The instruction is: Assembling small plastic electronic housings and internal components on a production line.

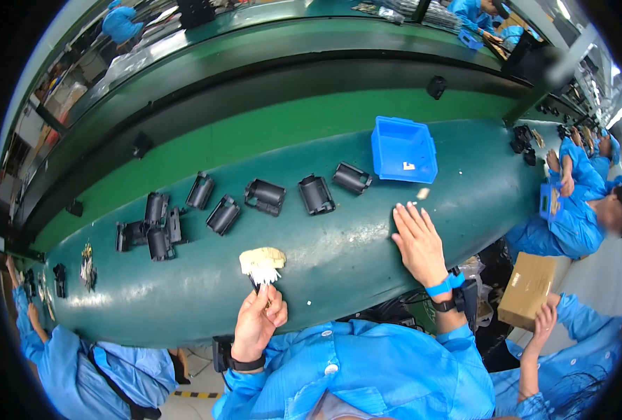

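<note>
My left hand (257, 320) pinches the dark lower ends of a bundle of thin leads (262, 266), whose white and cream tips fan out above the green work surface. Palm down, my right hand (421, 246) has its fingers stretched out and holds nothing. Just beyond its fingertips is a small cream piece (423, 193), slightly blurred. Farther back stands a blue plastic bin (394, 145) with a small pale piece (408, 166) in it. Black hollow plastic housings lie in a loose row, among them one near the middle (316, 194) and one beside the bin (353, 178).
Several more black housings (160, 241) cluster at the left on the green mat (353, 259). A second pile of leads (87, 269) lies farther left. At the right, a person's hand touches a cardboard box (527, 288). Other people in blue sit along the bench. A dark ledge (269, 84) runs behind.
</note>
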The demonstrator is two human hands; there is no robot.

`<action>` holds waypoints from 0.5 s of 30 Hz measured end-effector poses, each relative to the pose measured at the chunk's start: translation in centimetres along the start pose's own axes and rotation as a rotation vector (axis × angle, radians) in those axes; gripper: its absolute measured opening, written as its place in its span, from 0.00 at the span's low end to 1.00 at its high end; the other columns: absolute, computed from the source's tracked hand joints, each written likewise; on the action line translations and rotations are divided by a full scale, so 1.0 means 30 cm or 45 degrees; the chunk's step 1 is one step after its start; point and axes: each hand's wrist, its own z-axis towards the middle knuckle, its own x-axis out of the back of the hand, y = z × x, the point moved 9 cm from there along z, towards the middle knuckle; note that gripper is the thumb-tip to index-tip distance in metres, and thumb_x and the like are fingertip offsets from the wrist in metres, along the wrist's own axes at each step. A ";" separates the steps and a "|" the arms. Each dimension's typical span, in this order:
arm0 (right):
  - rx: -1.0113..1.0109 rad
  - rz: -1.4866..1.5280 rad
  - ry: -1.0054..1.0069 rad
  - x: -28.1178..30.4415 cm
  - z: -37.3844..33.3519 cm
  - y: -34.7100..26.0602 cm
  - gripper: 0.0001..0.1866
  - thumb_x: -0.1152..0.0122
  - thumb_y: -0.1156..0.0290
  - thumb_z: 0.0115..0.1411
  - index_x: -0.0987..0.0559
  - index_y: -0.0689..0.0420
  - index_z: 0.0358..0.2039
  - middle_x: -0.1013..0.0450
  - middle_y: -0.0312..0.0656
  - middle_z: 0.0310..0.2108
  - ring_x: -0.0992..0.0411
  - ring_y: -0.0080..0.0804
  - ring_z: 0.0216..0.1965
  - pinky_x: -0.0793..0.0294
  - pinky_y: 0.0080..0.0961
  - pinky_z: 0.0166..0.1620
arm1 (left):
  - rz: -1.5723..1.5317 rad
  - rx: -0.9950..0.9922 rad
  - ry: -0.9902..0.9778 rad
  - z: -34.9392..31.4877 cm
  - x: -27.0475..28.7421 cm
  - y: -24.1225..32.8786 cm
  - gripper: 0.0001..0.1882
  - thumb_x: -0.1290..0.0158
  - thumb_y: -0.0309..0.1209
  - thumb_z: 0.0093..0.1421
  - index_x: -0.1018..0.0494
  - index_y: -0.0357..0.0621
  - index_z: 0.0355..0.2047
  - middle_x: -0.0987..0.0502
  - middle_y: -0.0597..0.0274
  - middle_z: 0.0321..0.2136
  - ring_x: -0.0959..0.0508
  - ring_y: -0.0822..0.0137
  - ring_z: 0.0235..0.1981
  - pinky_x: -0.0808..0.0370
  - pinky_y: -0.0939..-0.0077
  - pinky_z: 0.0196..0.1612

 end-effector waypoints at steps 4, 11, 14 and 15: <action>0.547 0.577 -0.400 0.053 -0.072 -0.394 0.35 0.39 0.60 0.50 0.35 0.58 0.58 0.36 0.45 0.57 0.39 0.40 0.60 0.41 0.40 0.61 | -0.079 -0.021 -0.106 0.024 -0.061 0.028 0.13 0.62 0.39 0.68 0.38 0.47 0.29 0.42 0.69 0.17 0.40 0.71 0.18 0.42 0.79 0.22; 0.460 0.384 -0.316 -0.023 -0.093 -0.303 0.32 0.41 0.56 0.55 0.34 0.54 0.58 0.38 0.38 0.59 0.43 0.34 0.62 0.50 0.46 0.64 | -0.100 0.108 -0.035 0.050 -0.051 -0.072 0.12 0.62 0.38 0.69 0.36 0.46 0.33 0.39 0.66 0.17 0.37 0.69 0.18 0.41 0.77 0.23; 0.045 0.052 -0.221 -0.010 -0.085 0.016 0.30 0.43 0.58 0.57 0.35 0.56 0.59 0.39 0.40 0.60 0.44 0.35 0.63 0.54 0.51 0.64 | -0.025 0.119 0.042 0.050 -0.057 -0.079 0.12 0.61 0.39 0.69 0.35 0.44 0.35 0.37 0.65 0.17 0.35 0.67 0.18 0.39 0.76 0.22; -0.008 -0.004 -0.212 0.002 -0.082 0.088 0.30 0.45 0.58 0.58 0.36 0.56 0.59 0.40 0.41 0.61 0.45 0.35 0.64 0.55 0.49 0.65 | 0.039 0.101 0.121 0.057 -0.056 -0.075 0.12 0.60 0.39 0.68 0.36 0.43 0.36 0.37 0.65 0.17 0.34 0.67 0.17 0.38 0.76 0.22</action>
